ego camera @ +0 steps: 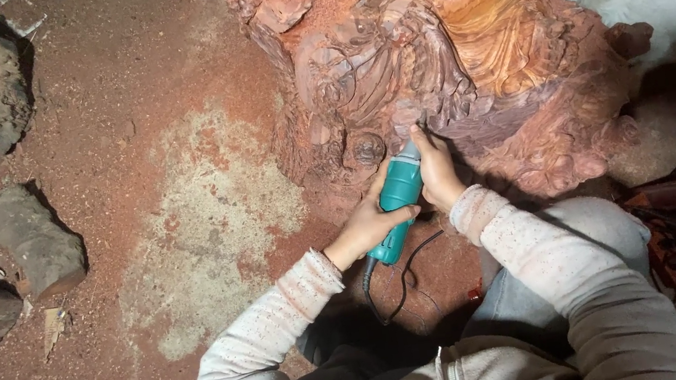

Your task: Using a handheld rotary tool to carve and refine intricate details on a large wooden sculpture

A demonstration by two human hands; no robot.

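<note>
— Between the hands, what's there?
— A teal power grinder point(398, 203): left hand point(366, 229) grasps its rear, right hand point(438, 175) clasps its front, nose against the reddish wood carving point(461, 55).

Head camera looks steeply down, close above the floor point(91, 209).

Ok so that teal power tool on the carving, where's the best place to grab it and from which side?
Grip the teal power tool around its round barrel, coming from the cord end nearest the person. Its nose presses into the reddish wood carving. The left hand wraps the rear of the body and the right hand steadies the front; that looks the safest hold.
</note>
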